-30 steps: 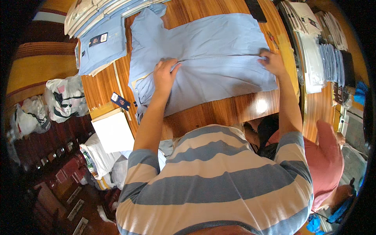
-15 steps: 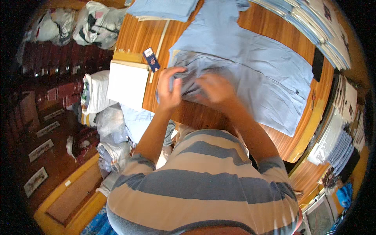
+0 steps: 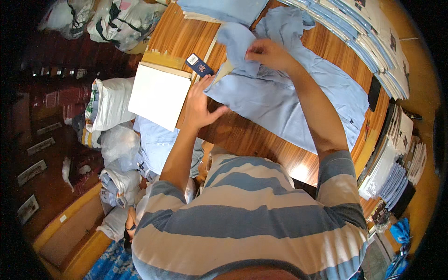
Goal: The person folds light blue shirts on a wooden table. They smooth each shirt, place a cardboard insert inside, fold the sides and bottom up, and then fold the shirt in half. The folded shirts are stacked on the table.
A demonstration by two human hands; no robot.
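Observation:
A light blue shirt [image 3: 266, 107] lies spread over the wooden table, partly folded, with creases across its middle. My right hand [image 3: 271, 55] is closed on the shirt's fabric at the far left, where a flap of it [image 3: 235, 44] is raised off the table. Beneath that flap, a beige board [image 3: 223, 74] shows at its edge. My left hand [image 3: 200, 106] is open beside the shirt's left corner, its thumb stretched out and its fingertips by the fabric edge. Just past those fingertips lies a dark blue tag [image 3: 199, 66].
White boards [image 3: 158, 95] are stacked at the table's left edge. Folded blue shirts [image 3: 224, 9] lie at the far side, and bagged shirts [image 3: 345, 28] pile up far right. A black phone [image 3: 374, 93] rests near the right edge. Plastic bags [image 3: 114, 102] stand left of the table.
My right hand has moved away from me and lifted a flap of the shirt. The left hand has spread open at the shirt's left edge. The view has shifted slightly.

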